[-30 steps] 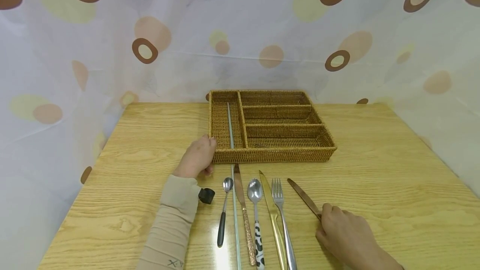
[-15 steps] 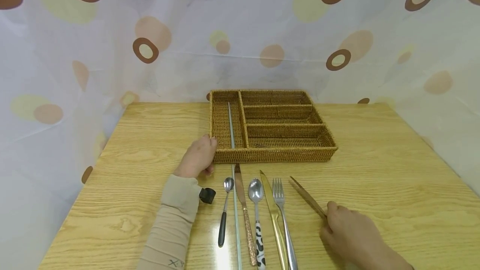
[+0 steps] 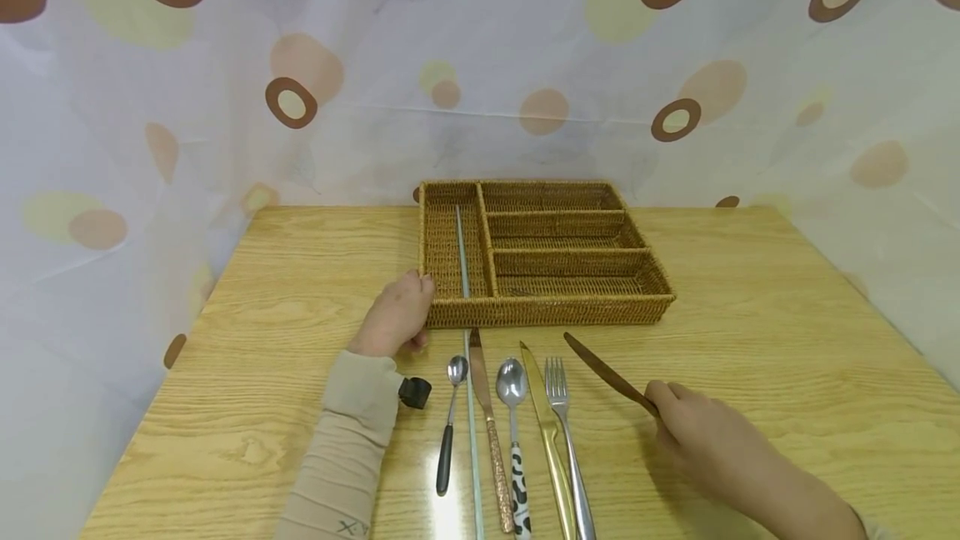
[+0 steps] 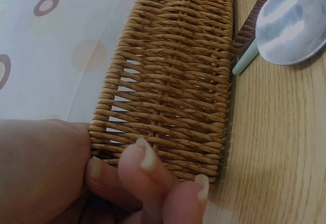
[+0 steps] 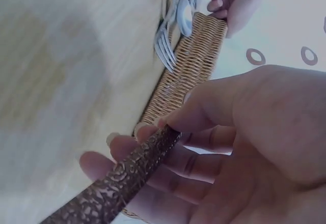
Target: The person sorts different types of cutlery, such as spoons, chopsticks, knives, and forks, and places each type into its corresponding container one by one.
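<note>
My left hand (image 3: 393, 312) grips the front left corner of a woven wicker cutlery tray (image 3: 570, 311). In the left wrist view, its fingertips bend against the woven end wall. My right hand (image 3: 716, 444) holds a bronze-coloured table knife (image 3: 609, 373) above the table, blade pointing toward the tray's front. The right wrist view shows the patterned knife handle (image 5: 119, 183) pinched between thumb and fingers. A pale green chopstick (image 3: 462, 252) lies in the tray's left compartment. The three right-hand compartments show bare weave.
Before the tray lie a black-handled small spoon (image 3: 447, 432), a pale green chopstick (image 3: 474, 448), a copper knife (image 3: 491, 440), a spotted-handled spoon (image 3: 513, 415), a gold knife (image 3: 551, 440) and a fork (image 3: 568, 440). A patterned curtain (image 3: 480, 65) hangs behind the wooden table (image 3: 285, 273).
My right hand has lifted the knife and moved it slightly forward, with the blade tip shifting left toward the tray. The left hand and the tray have stayed put.
</note>
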### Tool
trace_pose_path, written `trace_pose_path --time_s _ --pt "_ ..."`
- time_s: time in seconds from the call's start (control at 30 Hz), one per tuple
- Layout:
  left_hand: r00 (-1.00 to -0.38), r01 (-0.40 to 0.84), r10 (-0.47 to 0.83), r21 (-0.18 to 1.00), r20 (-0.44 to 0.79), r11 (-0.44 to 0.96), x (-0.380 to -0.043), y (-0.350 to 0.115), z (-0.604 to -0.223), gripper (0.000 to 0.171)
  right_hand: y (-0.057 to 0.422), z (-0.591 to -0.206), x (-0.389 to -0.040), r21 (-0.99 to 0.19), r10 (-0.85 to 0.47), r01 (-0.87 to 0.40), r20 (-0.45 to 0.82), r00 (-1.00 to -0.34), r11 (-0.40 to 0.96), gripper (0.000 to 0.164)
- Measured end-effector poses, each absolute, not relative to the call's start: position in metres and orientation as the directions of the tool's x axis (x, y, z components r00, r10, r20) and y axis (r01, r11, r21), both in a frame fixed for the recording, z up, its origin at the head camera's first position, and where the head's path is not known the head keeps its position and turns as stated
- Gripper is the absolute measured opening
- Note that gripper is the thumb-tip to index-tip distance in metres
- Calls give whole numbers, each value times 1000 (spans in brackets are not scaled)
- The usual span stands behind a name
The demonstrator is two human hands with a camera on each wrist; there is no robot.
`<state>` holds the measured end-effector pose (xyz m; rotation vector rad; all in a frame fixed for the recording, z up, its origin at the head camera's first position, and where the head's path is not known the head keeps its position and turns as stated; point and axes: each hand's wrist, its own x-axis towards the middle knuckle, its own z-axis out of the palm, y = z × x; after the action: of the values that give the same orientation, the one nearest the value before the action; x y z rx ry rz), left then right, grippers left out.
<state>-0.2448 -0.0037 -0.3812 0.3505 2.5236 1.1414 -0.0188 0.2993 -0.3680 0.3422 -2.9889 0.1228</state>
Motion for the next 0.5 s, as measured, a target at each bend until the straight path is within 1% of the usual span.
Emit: trace_pose_path --time_s 0.17,0.23,0.37,0.5 --pt "-909 84 361 759 -207 645 -245 -4 -381 60 302 -361 -30 -37 -313 -332 249 -916 942 27" --pt "-909 86 362 759 -205 646 -245 -4 -380 60 302 -355 -35 -19 -319 -334 251 -914 942 26" --pt "-908 84 363 760 -208 645 -245 -4 -381 61 304 -338 -48 -2 -301 -309 218 -928 951 19" --pt "-905 81 367 763 -213 642 -245 -4 -382 61 306 -325 -65 26 -318 -320 225 -921 947 15"
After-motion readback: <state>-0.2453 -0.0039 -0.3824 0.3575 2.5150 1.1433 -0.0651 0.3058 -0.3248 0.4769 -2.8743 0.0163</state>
